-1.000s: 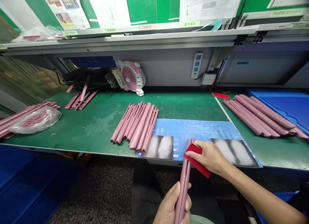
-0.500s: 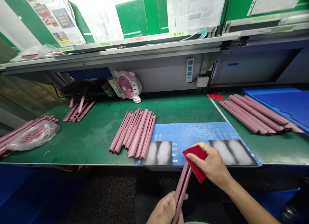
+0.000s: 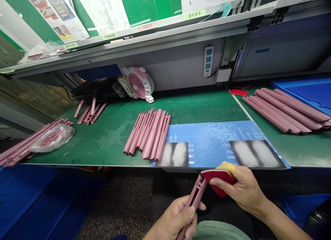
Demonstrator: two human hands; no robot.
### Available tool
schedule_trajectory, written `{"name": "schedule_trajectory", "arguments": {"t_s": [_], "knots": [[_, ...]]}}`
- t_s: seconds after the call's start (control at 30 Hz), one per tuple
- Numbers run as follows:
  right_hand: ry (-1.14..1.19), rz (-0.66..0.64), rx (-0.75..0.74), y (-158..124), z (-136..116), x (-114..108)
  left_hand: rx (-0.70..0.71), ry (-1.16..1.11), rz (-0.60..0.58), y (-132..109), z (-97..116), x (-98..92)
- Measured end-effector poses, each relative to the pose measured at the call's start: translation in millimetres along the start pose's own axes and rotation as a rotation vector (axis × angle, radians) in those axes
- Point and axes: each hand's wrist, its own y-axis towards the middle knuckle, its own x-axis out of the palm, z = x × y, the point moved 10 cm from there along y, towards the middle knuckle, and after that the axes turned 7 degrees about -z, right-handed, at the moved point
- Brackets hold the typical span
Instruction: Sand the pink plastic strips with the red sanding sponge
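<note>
My left hand (image 3: 176,217) grips a long pink plastic part (image 3: 193,198) near the bottom of the view, with its slotted upper end showing. My right hand (image 3: 243,188) pinches a folded red sanding pad (image 3: 219,179) beside that end, almost touching it. A yellow finger cot (image 3: 226,167) covers one fingertip of that hand. On the green bench (image 3: 108,143), a row of pink parts (image 3: 150,136) lies on the bare mat. A blue sheet (image 3: 212,143) beside the row carries two grey-streaked white pads (image 3: 174,154).
A stack of thicker pink bars (image 3: 281,111) lies at the right on a green mat. A plastic bag of pink parts (image 3: 53,138) sits at the left. A pink fan (image 3: 138,83) and a power strip (image 3: 208,61) stand under the shelf. Blue bins (image 3: 38,198) sit below the bench.
Both hands have drawn nearer to me, and the pink part now tilts more steeply. The red pad has dropped below the bench edge. The whole view has tilted and shifted slightly.
</note>
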Motion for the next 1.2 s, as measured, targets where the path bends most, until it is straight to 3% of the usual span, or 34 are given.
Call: {"name": "schedule_trajectory", "arguments": {"t_s": [0.17,0.27,0.33,0.4,0.5,0.57,0.67,0.77,0.83,0.9,0.97,1.1,1.2], "knots": [[-0.171,-0.125,-0.250,5,-36,27,-0.096,0.320,0.007,4,-1,3.8],[-0.168,-0.173,-0.319,2,-52,38,0.003,0.735,0.092,9,21,7.2],[-0.080,-0.112,-0.188,0,-39,28,0.110,0.969,0.170,6,41,12.0],[0.028,0.101,0.136,-10,1,0,0.157,1.066,0.254,1,53,11.5],[0.272,0.354,0.631,-47,65,-20,0.204,1.132,0.411,-10,65,4.7],[0.413,0.326,0.748,-56,77,-5,0.234,1.174,0.493,-14,67,2.3],[0.357,0.243,0.668,-47,59,18,0.277,1.231,0.529,-11,64,5.2],[0.021,0.131,0.441,-26,24,28,0.347,1.320,0.530,-9,59,11.9],[-0.228,0.105,0.303,-17,8,25,0.385,1.357,0.549,-11,56,13.1],[-0.391,0.185,0.292,-17,6,9,0.409,1.353,0.580,-14,54,11.9],[-0.331,0.231,0.364,-20,16,-2,0.407,1.311,0.599,-16,53,9.9],[0.079,0.039,0.417,-19,33,16,0.381,1.133,0.570,-16,57,6.5],[0.188,0.195,0.576,-32,53,5,0.376,1.021,0.529,-15,59,3.4]]}}
